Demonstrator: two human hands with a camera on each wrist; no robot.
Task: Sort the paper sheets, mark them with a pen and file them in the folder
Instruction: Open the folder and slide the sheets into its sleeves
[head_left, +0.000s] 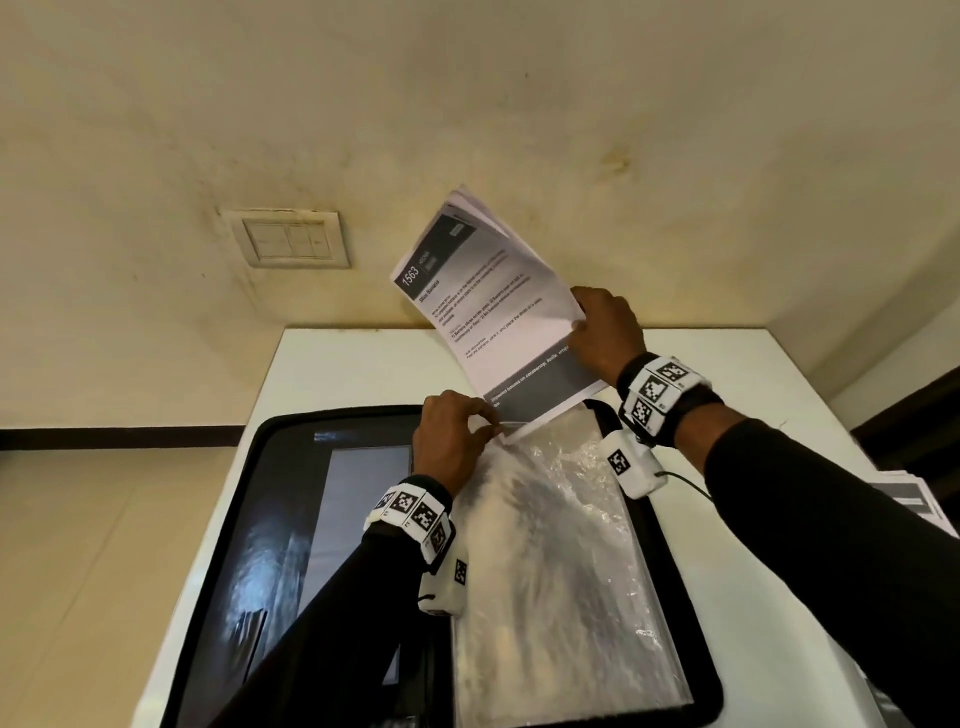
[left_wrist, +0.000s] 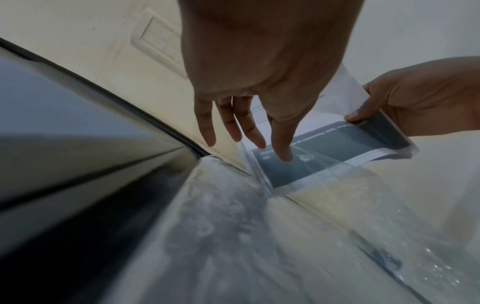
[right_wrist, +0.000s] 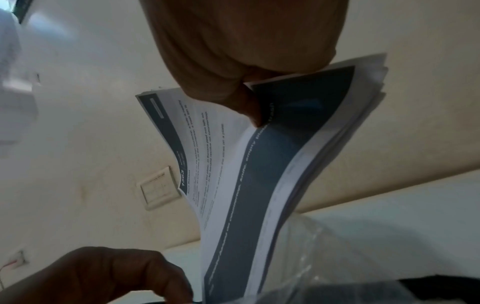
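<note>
right hand (head_left: 605, 332) holds sheets (head_left: 498, 306); left hand (head_left: 452, 441) opens sleeve (head_left: 561, 545)

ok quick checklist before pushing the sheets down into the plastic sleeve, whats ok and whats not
1. Right hand grips the stack of sheets at its edge: ok.
2. Left hand holds the plastic sleeve mouth open: ok.
3. Stack's bottom edge inside the mouth: ok, the left wrist view shows it just under the film.
4. Sheets squared up: not ok, the top corners fan apart.
5. Sleeve lying flat in the open folder: ok.
6. Sleeve empty further down: cannot tell.
</note>
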